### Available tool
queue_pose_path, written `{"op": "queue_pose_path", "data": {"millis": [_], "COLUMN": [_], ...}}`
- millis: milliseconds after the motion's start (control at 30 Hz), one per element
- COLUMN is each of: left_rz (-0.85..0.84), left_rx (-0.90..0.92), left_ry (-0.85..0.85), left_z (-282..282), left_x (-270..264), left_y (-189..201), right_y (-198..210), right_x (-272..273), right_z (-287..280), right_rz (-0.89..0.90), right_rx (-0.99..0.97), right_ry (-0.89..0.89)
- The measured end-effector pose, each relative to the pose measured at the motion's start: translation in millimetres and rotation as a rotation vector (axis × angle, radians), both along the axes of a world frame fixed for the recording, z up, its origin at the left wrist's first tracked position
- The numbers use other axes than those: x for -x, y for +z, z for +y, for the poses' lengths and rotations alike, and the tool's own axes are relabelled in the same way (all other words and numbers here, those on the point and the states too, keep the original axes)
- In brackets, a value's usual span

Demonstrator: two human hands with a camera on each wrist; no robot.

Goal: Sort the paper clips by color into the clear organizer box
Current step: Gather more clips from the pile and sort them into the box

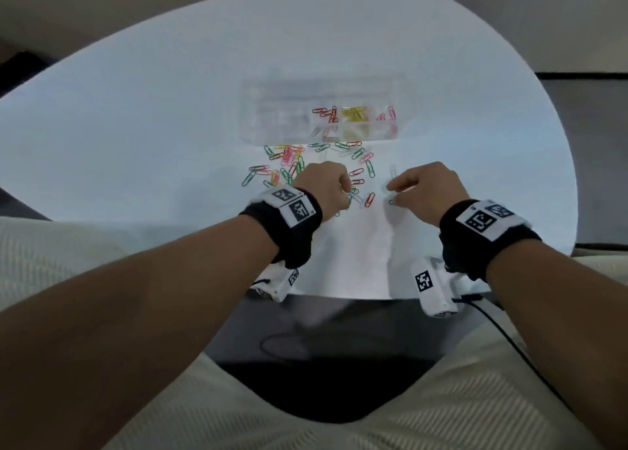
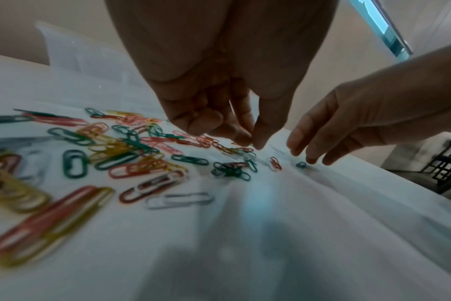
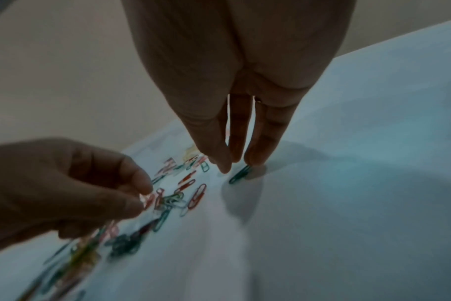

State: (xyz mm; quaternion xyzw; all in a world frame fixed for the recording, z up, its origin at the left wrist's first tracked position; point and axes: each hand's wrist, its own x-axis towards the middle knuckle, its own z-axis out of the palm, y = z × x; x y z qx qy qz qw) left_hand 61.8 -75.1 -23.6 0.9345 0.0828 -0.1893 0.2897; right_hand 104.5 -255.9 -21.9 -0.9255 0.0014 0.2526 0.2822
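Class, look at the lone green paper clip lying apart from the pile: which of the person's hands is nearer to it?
Right. The right hand has its fingertips touching the lone green paper clip; the left hand works off to its left, over the mixed pile.

Paper clips (image 1: 289, 164) glossy, perhaps plastic-coated; organizer box (image 1: 319, 109) clear plastic; table (image 1: 136, 126) matt white.

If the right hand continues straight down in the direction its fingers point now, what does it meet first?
Most likely the green paper clip lying apart from the pile. The right hand points its fingers down at the white table, one fingertip at or almost on the clip's far end; contact is unclear.
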Motion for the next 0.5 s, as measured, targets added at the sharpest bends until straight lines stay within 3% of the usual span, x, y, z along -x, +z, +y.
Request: {"op": "queue_pose_path", "data": {"millis": [500], "left_rz": [-0.096], "left_rx": [-0.271], "left_ry": [-0.258], "left_z": [-24], "left_x": [-1], "left_y": [-5], "right_y": [-8], "right_x": [8], "right_z": [13], "right_rz": [-0.058], "right_rx": [0.276], "right_ry": [0.153]}}
